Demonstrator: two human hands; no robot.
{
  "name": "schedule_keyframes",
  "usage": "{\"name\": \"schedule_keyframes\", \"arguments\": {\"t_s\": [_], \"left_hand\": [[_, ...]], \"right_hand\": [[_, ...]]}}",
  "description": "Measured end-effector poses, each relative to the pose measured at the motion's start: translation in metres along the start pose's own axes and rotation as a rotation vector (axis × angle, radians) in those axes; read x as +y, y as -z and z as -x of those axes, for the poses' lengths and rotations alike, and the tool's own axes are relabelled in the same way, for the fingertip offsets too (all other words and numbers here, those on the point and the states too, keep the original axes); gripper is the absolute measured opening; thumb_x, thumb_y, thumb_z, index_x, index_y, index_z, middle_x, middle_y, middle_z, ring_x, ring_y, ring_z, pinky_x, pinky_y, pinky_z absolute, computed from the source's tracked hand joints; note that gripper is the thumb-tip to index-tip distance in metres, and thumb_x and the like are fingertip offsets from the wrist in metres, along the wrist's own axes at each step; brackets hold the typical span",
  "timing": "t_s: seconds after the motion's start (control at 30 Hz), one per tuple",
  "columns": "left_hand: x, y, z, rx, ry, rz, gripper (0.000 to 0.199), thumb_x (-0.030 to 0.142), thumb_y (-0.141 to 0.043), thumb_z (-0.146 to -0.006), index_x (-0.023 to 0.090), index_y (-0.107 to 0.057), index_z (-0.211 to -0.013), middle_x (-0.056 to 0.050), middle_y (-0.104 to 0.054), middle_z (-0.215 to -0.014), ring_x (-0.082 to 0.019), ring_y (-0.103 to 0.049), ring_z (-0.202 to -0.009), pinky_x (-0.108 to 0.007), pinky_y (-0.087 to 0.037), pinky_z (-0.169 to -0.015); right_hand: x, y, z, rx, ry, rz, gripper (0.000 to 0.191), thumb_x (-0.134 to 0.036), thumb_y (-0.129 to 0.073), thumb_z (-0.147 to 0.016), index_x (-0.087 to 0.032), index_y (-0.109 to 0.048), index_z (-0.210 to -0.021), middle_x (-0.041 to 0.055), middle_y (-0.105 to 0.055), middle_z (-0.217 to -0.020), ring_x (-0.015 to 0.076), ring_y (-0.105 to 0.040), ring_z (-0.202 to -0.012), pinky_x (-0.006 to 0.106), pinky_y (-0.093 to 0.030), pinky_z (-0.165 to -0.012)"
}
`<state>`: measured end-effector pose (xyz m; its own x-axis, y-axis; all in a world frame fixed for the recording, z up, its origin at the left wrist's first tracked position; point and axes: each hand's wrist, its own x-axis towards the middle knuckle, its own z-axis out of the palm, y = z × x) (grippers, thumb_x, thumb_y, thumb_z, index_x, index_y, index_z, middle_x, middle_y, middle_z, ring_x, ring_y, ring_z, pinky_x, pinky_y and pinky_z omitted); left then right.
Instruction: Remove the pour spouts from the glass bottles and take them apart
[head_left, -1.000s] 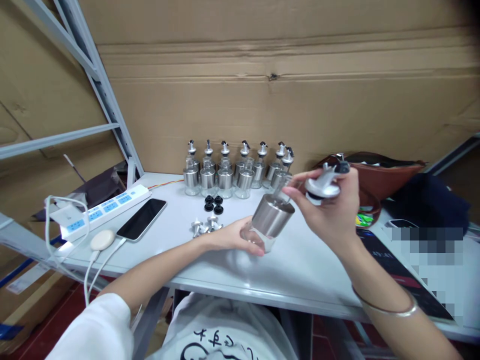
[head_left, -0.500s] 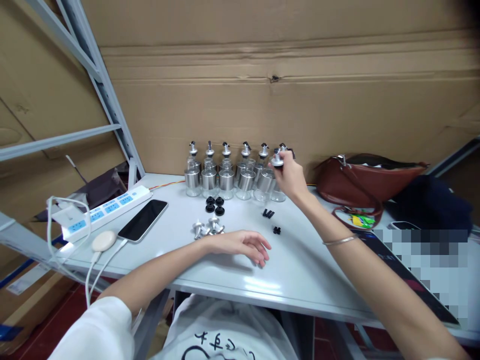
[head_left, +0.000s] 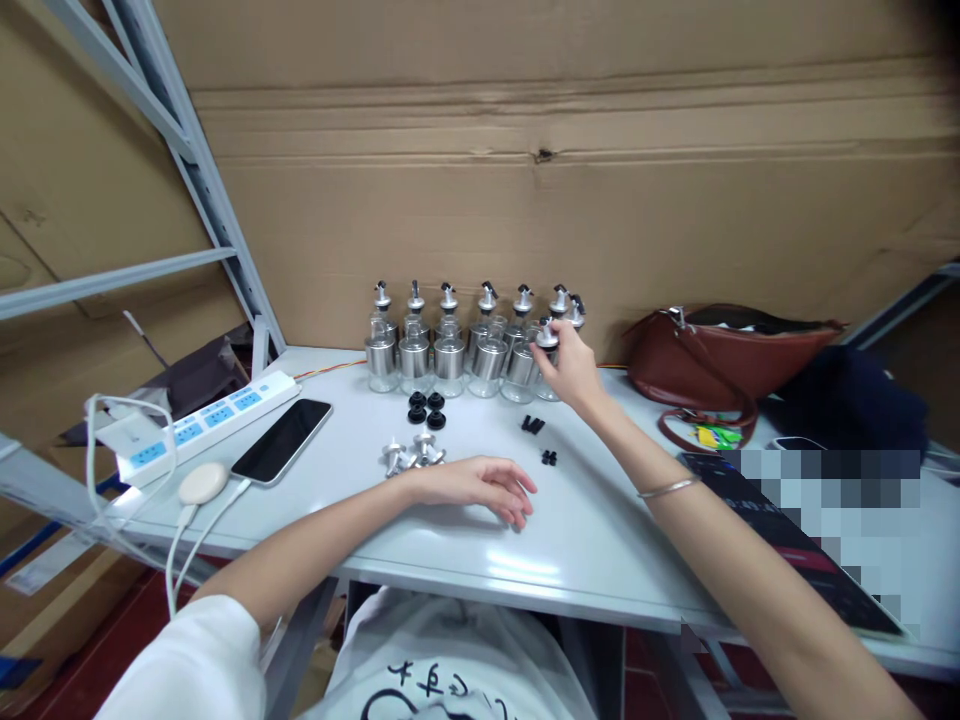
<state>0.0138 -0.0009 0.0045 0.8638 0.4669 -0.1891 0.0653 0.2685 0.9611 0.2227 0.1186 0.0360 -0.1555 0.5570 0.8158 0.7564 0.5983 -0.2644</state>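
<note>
My right hand (head_left: 574,365) pinches a silver pour spout (head_left: 548,334) with a black tip. It is held at the right end of the front row of glass bottles; whether it touches a bottle mouth I cannot tell. These bottles (head_left: 381,358) have steel bands and uncapped necks. Behind them stand similar bottles topped with pour spouts (head_left: 488,294). My left hand (head_left: 491,490) rests on the table, empty, its fingers loosely bent and apart. Near its wrist lie several silver spout pieces (head_left: 412,453), with round black stoppers (head_left: 426,409) beyond them.
Small black tubes (head_left: 533,425) and tiny black caps (head_left: 550,458) lie mid-table. On the left are a power strip (head_left: 210,425), a phone (head_left: 283,442) and a round white charger (head_left: 203,483). A brown bag (head_left: 720,355) and a dark tablet (head_left: 787,545) sit on the right.
My right hand has lowered slightly with the pour spout, toward the front bottles. A spouted bottle behind it shows more now. My left hand stays in place; the view has shifted slightly.
</note>
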Motion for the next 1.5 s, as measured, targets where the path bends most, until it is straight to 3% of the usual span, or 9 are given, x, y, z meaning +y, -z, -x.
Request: {"name": "schedule_keyframes", "arguments": {"t_s": [0.17,0.23,0.4,0.57,0.77,0.93,1.1,1.23,1.5], "left_hand": [[0.001,-0.001,0.000,0.019,0.012,0.017,0.038,0.029,-0.077,-0.068,0.015,-0.058,-0.098,-0.004,-0.064,-0.090,-0.014,-0.065,-0.078,-0.035,-0.043,-0.082],[0.000,-0.001,0.001,0.030,0.011,0.039,0.041,0.028,-0.077,-0.068,0.015,-0.056,-0.101,-0.004,-0.064,-0.090,-0.015,-0.065,-0.078,-0.037,-0.044,-0.083],[0.002,-0.002,0.001,0.092,-0.020,0.104,0.048,0.029,-0.076,-0.071,0.018,-0.049,-0.109,-0.004,-0.062,-0.097,-0.015,-0.066,-0.078,-0.039,-0.046,-0.083],[0.003,-0.001,0.000,0.105,-0.060,0.122,0.041,0.035,-0.081,-0.062,0.013,-0.058,-0.087,-0.003,-0.061,-0.083,-0.017,-0.064,-0.076,-0.037,-0.048,-0.077],[-0.004,-0.002,-0.003,0.200,-0.101,0.118,0.040,0.042,-0.080,-0.062,0.011,-0.060,-0.075,-0.003,-0.063,-0.067,-0.017,-0.063,-0.067,-0.035,-0.050,-0.069],[-0.006,-0.008,-0.006,0.314,-0.161,0.120,0.032,0.037,-0.077,-0.067,0.012,-0.057,-0.065,0.001,-0.058,-0.055,-0.010,-0.054,-0.054,-0.026,-0.042,-0.060],[0.003,-0.017,0.000,0.212,-0.121,0.173,0.035,0.035,-0.080,-0.054,0.013,-0.054,-0.061,0.003,-0.051,-0.061,-0.007,-0.046,-0.053,-0.026,-0.035,-0.055],[0.003,-0.023,0.004,0.108,-0.038,0.154,0.038,0.026,-0.084,-0.050,0.015,-0.050,-0.063,0.006,-0.046,-0.059,-0.005,-0.038,-0.052,-0.025,-0.028,-0.052],[-0.003,-0.019,0.000,0.060,-0.050,0.140,0.043,0.026,-0.084,-0.055,0.017,-0.042,-0.063,0.009,-0.039,-0.056,-0.003,-0.029,-0.048,-0.025,-0.018,-0.050]], "right_hand": [[-0.011,0.003,0.016,0.040,0.077,-0.053,0.024,-0.026,-0.048,-0.087,-0.017,-0.047,-0.109,0.0196,-0.053,-0.124,0.0283,-0.056,-0.109,0.042,-0.046,-0.086],[-0.020,0.007,0.024,0.045,0.121,-0.074,0.022,-0.026,-0.050,-0.088,-0.016,-0.049,-0.106,0.0208,-0.052,-0.122,0.0289,-0.054,-0.112,0.043,-0.045,-0.088],[-0.057,0.021,0.049,-0.116,0.319,-0.146,0.020,-0.034,-0.057,-0.085,-0.018,-0.057,-0.098,0.0089,-0.062,-0.088,0.0204,-0.059,-0.080,0.032,-0.048,-0.070],[-0.084,0.029,0.070,-0.350,0.523,-0.096,0.019,-0.032,-0.052,-0.087,-0.016,-0.059,-0.081,0.0008,-0.054,-0.062,0.0129,-0.046,-0.053,0.025,-0.033,-0.051],[-0.089,0.029,0.074,-0.347,0.553,-0.020,0.035,-0.043,-0.046,-0.090,-0.018,-0.051,-0.067,-0.0001,-0.054,-0.055,0.0118,-0.042,-0.046,0.027,-0.029,-0.052],[-0.088,0.033,0.071,-0.280,0.587,-0.040,0.046,-0.058,-0.044,-0.089,-0.019,-0.047,-0.065,-0.0009,-0.053,-0.052,0.0115,-0.045,-0.045,0.026,-0.030,-0.050],[-0.081,0.039,0.065,-0.232,0.555,-0.157,0.052,-0.059,-0.026,-0.094,-0.018,-0.053,-0.079,0.0032,-0.058,-0.062,0.0135,-0.049,-0.051,0.027,-0.035,-0.054],[-0.077,0.039,0.064,-0.261,0.606,-0.145,0.056,-0.062,-0.030,-0.092,-0.014,-0.057,-0.094,0.0077,-0.063,-0.074,0.0162,-0.054,-0.059,0.028,-0.037,-0.056],[-0.079,0.038,0.064,-0.249,0.693,-0.150,0.061,-0.067,-0.038,-0.086,-0.011,-0.062,-0.091,0.0087,-0.064,-0.075,0.0168,-0.056,-0.062,0.029,-0.039,-0.056]]}}
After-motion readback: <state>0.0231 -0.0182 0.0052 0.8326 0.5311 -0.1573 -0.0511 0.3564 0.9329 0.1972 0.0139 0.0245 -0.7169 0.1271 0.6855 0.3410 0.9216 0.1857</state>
